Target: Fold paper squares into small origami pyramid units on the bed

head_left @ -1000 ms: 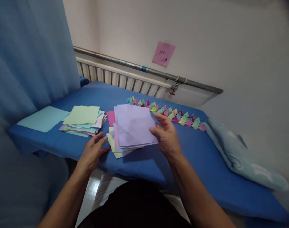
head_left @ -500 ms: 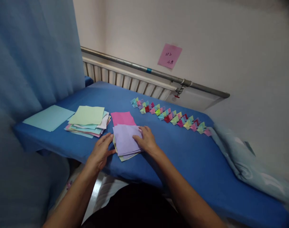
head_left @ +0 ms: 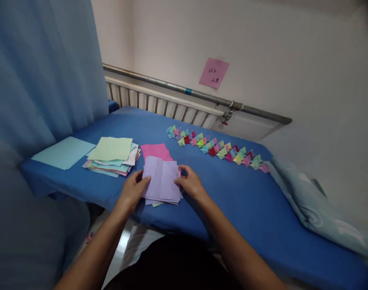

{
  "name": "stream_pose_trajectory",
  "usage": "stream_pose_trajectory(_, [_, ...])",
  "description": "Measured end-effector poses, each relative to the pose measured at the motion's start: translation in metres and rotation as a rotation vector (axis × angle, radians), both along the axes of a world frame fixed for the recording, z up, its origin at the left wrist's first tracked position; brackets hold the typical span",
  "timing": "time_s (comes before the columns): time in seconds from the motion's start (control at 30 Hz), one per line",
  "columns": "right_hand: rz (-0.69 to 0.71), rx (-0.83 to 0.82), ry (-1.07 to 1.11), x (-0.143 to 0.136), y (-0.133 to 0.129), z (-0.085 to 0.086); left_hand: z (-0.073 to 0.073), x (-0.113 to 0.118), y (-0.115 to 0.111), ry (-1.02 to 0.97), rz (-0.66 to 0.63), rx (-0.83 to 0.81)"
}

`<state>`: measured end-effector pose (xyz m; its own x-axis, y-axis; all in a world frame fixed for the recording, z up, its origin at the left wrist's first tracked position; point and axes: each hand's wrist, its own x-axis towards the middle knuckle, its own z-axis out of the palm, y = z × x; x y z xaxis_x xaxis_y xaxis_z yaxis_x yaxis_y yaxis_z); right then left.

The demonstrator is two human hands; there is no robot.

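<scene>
Between my hands is a stack of paper sheets, lilac on top, with other lilac and pale green edges showing underneath. My left hand grips its left edge, thumb on top and fingers at the side or below. At the right edge, my right hand holds it between thumb and fingers. Just behind the stack, a bright pink sheet lies partly covered. To the left sits a thicker pile of mixed-colour paper, pale green uppermost.
Light blue sheets lie at the far left of the blue-covered bed. A row of folded colourful paper pieces runs along the back. A folded blanket rests at right. Behind are a radiator and a metal pipe.
My left hand has moved onto the left edge of the lilac stack, its thumb now on top. My right hand has shifted to the right edge. The stack has straightened and turned slightly.
</scene>
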<state>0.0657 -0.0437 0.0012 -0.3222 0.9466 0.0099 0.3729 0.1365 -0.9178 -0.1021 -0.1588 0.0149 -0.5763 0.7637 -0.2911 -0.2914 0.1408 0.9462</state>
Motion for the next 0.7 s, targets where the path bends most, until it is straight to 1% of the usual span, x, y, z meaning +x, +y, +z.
stream_pose_trajectory(0.1, [-0.046, 0.088, -0.084, 0.005, 0.008, 0.006, 0.004, 0.003, -0.013, 0.054, -0.106, -0.003])
stream_pose_trajectory(0.17, [-0.066, 0.155, -0.139, 0.007, 0.013, 0.011, 0.006, 0.004, -0.022, 0.109, -0.129, -0.03])
stream_pose_trajectory(0.23, [-0.064, 0.212, -0.191, 0.007, 0.013, 0.014, 0.008, 0.004, -0.028, 0.125, -0.105, -0.057])
stream_pose_trajectory(0.27, [-0.054, 0.232, -0.214, 0.006, 0.012, 0.016, 0.01, 0.004, -0.029, 0.099, -0.089, -0.061])
stream_pose_trajectory(0.4, [0.001, 0.255, -0.274, -0.002, 0.003, 0.017, 0.019, 0.008, -0.029, -0.098, -0.068, -0.024])
stream_pose_trajectory(0.47, [0.014, 0.243, -0.28, -0.004, 0.001, 0.016, 0.021, 0.01, -0.03, -0.135, -0.023, -0.025])
stream_pose_trajectory(0.53, [0.014, 0.217, -0.271, -0.003, 0.002, 0.014, 0.019, 0.01, -0.033, -0.142, 0.061, -0.024])
stream_pose_trajectory(0.6, [0.012, 0.182, -0.25, -0.002, 0.003, 0.012, 0.014, 0.009, -0.036, -0.158, 0.137, 0.002])
stream_pose_trajectory(0.7, [0.022, 0.121, -0.207, -0.003, 0.001, 0.008, 0.005, 0.005, -0.038, -0.199, 0.185, 0.03])
